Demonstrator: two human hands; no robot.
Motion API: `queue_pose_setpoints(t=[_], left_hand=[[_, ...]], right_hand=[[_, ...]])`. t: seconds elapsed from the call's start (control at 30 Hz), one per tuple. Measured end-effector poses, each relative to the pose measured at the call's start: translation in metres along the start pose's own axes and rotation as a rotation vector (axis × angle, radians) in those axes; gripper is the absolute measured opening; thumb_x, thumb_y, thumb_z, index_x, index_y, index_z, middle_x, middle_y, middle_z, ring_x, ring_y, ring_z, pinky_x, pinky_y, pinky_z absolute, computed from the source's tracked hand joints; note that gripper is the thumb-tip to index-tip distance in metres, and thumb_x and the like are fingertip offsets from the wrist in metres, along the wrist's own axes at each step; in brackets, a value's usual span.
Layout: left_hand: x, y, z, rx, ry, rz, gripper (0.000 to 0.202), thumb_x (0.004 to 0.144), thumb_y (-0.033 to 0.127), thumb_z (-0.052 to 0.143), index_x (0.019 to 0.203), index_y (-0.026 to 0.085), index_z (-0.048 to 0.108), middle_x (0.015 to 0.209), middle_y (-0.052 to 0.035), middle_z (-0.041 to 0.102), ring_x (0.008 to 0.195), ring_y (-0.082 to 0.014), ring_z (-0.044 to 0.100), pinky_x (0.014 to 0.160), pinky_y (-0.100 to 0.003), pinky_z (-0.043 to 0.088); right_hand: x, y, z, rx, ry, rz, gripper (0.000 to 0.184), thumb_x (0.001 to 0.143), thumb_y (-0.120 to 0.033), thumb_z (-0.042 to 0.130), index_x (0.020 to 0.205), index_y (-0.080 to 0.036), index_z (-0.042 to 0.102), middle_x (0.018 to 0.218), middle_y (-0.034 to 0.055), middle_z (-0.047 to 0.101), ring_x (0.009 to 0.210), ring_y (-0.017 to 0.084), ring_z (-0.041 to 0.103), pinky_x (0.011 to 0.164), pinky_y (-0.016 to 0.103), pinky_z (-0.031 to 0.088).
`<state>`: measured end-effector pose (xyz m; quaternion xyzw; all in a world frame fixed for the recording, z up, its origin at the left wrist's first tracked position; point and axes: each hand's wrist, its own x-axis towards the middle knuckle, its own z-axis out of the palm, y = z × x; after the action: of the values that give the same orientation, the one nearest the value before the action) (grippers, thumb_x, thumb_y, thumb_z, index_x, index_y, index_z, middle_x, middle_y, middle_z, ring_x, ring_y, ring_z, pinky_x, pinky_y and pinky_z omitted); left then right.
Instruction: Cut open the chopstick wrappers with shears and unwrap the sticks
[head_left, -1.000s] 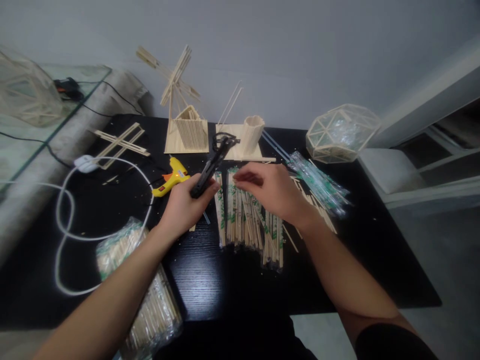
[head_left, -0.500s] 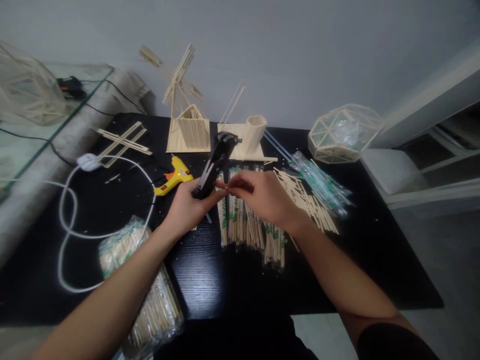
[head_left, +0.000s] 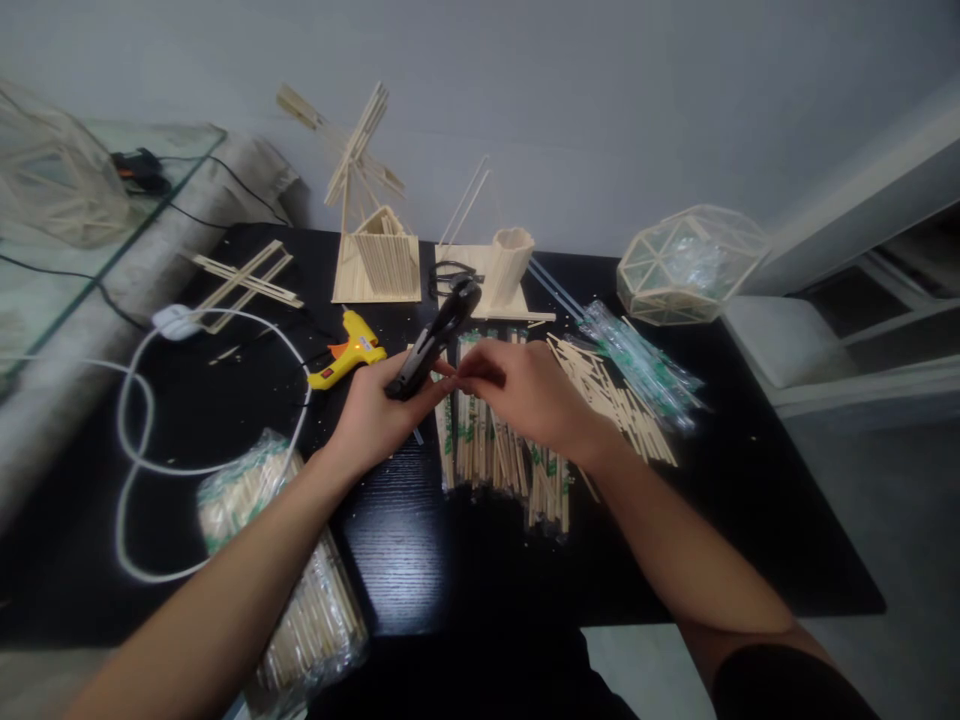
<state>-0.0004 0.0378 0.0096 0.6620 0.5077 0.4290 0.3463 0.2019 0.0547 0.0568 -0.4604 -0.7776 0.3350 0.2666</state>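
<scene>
At the centre of the frame, the left hand (head_left: 379, 405) holds a black tool (head_left: 435, 342), its thumb and fingers closed around the lower end while the upper end tilts toward the upper right. Just beside it, the right hand (head_left: 525, 392) has its thumb and fingers drawn into a narrow pinch, the tips meeting those of the left hand; whether something small sits between them, I cannot tell.

Below the hands, paper-wrapped chopsticks (head_left: 495, 445) lie in a row on the black bench (head_left: 720, 540). Right of centre, loose sticks (head_left: 619, 400) spread out near a clear plastic packet (head_left: 637, 365). Left of centre, a yellow glue gun (head_left: 349, 352) lies near the left hand. In the lower left, a bag of sticks (head_left: 319, 610) rests partly behind the left forearm. Along the upper middle of the frame stand a stick windmill (head_left: 386, 262) and a stick cup (head_left: 508, 270).
</scene>
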Motion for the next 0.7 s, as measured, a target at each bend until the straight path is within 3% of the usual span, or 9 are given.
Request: queue_pose_setpoints(t=[0.5,0.7], left_hand=[[-0.0005,0.0018,-0.0005,0.036,-0.006,0.031,0.021,0.088,0.039,0.075,0.09,0.019,0.074,0.072,0.002,0.063,0.064,-0.0124,0.053,0.061,-0.025,0.044],[-0.0004,0.0024,0.0,0.014,0.017,0.018,0.019,0.087,0.038,0.076,0.088,0.019,0.073,0.07,0.0025,0.06,0.063,-0.0119,0.051,0.059,-0.025,0.043]], right_hand=[[0.0006,-0.0001,-0.0005,-0.062,0.033,-0.047,0.009,0.091,-0.013,0.067,0.086,-0.021,0.069,0.089,0.0033,0.075,0.084,0.018,0.071,0.077,0.032,0.054],[0.0019,0.0048,0.0025,-0.169,0.051,-0.18,0.011,0.096,-0.013,0.063,0.088,-0.02,0.065,0.093,0.0044,0.069,0.087,0.018,0.067,0.082,0.033,0.05]])
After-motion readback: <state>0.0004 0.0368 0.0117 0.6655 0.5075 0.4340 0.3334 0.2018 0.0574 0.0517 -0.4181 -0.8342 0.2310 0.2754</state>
